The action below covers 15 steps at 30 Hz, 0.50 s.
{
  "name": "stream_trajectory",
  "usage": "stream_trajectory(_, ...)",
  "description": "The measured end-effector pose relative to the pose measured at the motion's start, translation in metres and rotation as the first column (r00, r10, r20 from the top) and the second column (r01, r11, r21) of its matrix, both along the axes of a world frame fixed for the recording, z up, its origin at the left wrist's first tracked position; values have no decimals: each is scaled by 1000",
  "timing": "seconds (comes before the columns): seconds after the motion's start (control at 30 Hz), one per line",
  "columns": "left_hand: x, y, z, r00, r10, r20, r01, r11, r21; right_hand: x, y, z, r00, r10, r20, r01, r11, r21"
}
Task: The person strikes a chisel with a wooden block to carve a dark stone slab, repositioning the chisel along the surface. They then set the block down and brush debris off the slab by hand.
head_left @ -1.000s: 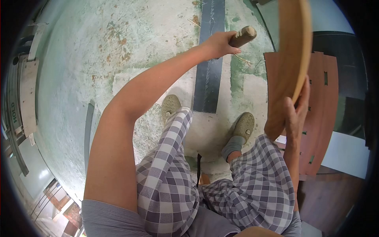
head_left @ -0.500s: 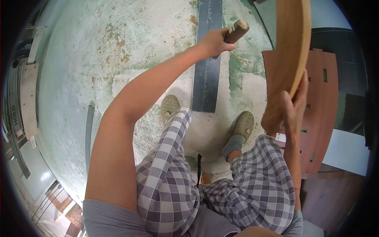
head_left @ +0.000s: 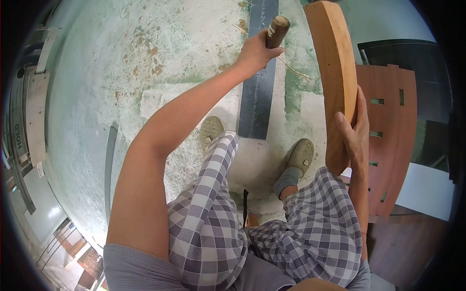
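My left hand (head_left: 256, 52) is closed round a short dark handle (head_left: 277, 33) with a worn, pale end; whatever lies beyond the handle is hidden by the hand. On the right, my right hand (head_left: 357, 138) grips the lower part of a long, slightly curved wooden piece (head_left: 335, 72). The wood stands up from near my right knee, its top end at the upper edge of the view. Below my left hand a dark strip (head_left: 256, 104) with a pale line along it lies on the floor.
Reddish-brown slotted panels (head_left: 391, 126) stand at the right, beside a white board (head_left: 424, 189). A thin grey strip (head_left: 110, 169) lies on the floor at left. Boards (head_left: 36, 116) line the far left. My shoes (head_left: 301, 156) rest on the stained floor.
The wooden piece has swung left and come lower, so its top end now shows. My left hand and the handle have shifted slightly left and up.
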<state>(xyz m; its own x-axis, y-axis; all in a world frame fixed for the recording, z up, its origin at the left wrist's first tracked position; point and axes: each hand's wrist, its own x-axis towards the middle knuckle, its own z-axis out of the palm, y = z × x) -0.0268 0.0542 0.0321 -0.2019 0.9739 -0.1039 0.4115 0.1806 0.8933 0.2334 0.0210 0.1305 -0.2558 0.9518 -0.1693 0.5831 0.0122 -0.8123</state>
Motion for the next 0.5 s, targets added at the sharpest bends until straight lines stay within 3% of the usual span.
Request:
stream_trajectory(0.3,-7,4,-28,993,117,-11,-114,983,142,-25,6,27,982,135,-134,-103,969,223)
stream_trajectory(0.33,-6,4,-27,992,128,-7,-126,982,140,-32,7,19,981,150,-122,-123,971,206)
stream_trajectory(0.37,-5,4,-26,992,129,-8,-126,982,142,-38,10,21,985,168,46,-172,981,91)
stream_trajectory(0.43,-1,6,-27,979,202,-14,-196,960,199,-47,17,21,957,210,200,-175,968,-180)
stream_trajectory(0.5,-4,7,-27,980,193,-51,-180,965,194,-42,20,28,957,225,181,-205,971,-124)
